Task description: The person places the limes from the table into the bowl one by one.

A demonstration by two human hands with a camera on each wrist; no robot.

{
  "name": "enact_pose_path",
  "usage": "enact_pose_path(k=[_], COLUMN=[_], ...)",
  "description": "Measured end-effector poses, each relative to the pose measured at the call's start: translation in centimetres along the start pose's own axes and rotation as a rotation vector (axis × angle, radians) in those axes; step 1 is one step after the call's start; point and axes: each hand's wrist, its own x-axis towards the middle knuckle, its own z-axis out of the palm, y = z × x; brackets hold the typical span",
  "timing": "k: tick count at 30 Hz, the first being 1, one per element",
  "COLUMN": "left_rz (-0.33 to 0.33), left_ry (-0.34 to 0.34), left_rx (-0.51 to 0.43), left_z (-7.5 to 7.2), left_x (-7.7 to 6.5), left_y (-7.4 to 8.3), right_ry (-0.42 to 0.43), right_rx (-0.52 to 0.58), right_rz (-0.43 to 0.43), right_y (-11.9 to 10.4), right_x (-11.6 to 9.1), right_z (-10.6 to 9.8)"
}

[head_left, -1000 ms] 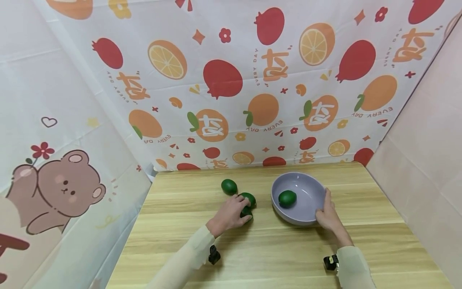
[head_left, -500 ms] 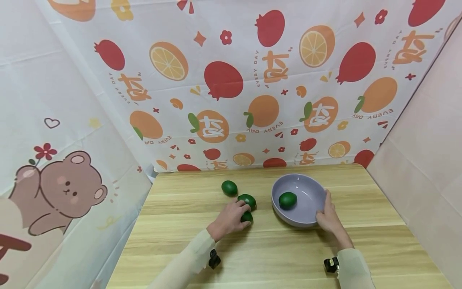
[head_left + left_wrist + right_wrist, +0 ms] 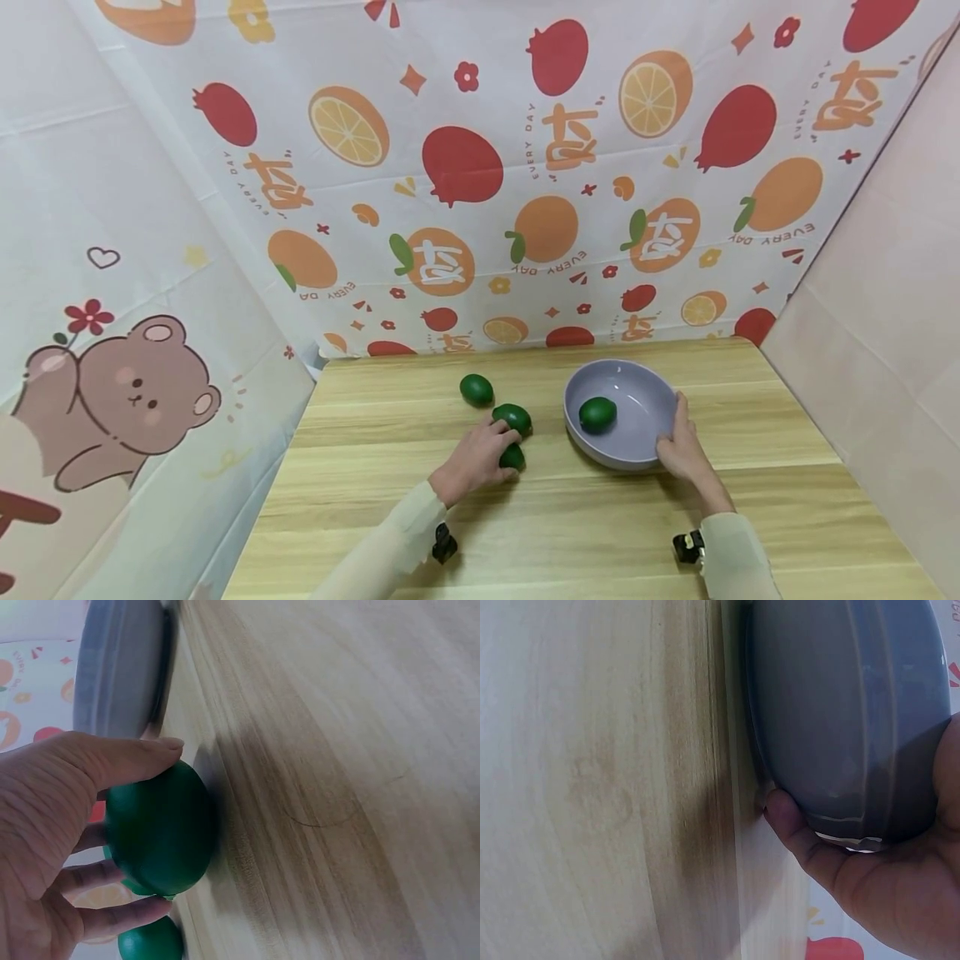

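Midway across the desk [image 3: 570,533], the left grip [image 3: 476,454] pinches a green fruit [image 3: 161,829]; a second fruit [image 3: 512,417] and third fruit [image 3: 477,390] lie towards the back edge. The right grip [image 3: 682,446] pinches a bowl [image 3: 641,425] walling in a fourth fruit [image 3: 597,414].

A sheeted booth [image 3: 150,208] — fruit-print cloth [image 3: 517,175] backs the tabletop [image 3: 585,533].

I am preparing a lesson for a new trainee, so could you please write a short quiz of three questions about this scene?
1. How many green fruits are outside the bowl?
2. True or false: the right hand grips the bowl.
3. What does the left hand hold? A) the bowl's rim; B) a green fruit; C) nothing.

Key: 1. Three; 2. True; 3. B.
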Motion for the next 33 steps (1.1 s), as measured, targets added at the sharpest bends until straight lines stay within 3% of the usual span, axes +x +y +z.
enact_pose_path(k=[11,19,33], left_rz=[0.014,0.064,0.082], left_ry=[-0.043,-0.047,0.018], left_rx=[0.019,0.027,-0.074], left_z=[-0.1,-0.3,-2.7], left_x=[-0.5,-0.5,1.1], left_y=[0.3,0.3,1.5], right_ry=[0.001,0.000,0.000], right_rx=[0.002,0.027,0.039], right_rz=[0.009,0.002,0.018], right_y=[0.3,0.0,-0.4], right_x=[-0.1,0.2,0.3], right_z=[0.1,0.2,0.0])
